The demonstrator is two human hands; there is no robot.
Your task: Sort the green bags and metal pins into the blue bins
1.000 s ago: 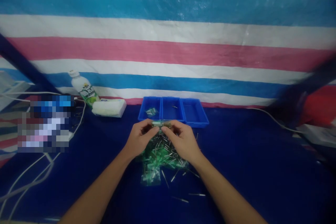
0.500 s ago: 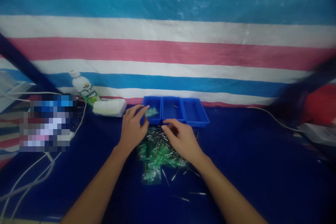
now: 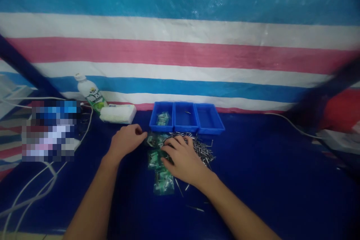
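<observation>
The right hand [image 3: 182, 161] lies palm down near the middle of the blue table [image 3: 267, 180], its fingers spread apart and bent over the left side of a heap of thin metal pins [image 3: 205, 152]. Pins show beyond its fingertips and along its right side. A few loose pins [image 3: 196, 208] lie between the heap and the table's near edge.

Just left of that hand, green-tinted clear packets [image 3: 163, 183] form a rough column that runs from near the trays toward the near edge. The left hand [image 3: 125, 142] is beside the top of this column, fingers curled and thumb pointing at the nearest packet; the view is dim and small here, so I cannot tell whether it pinches that packet or only sits next to it.

At the middle of the far edge, 3 blue trays stand side by side. The left tray [image 3: 161, 129] holds more small packets [image 3: 163, 118], the middle tray [image 3: 185, 123] holds 1 small metal piece [image 3: 187, 112], and the right tray [image 3: 210, 120] adjoins it.

Toward the far left corner, a white bottle [image 3: 91, 92] with green on its label stands behind a white tissue pack [image 3: 119, 114]. Pale cables [image 3: 28, 204] curve toward the near left corner.
</observation>
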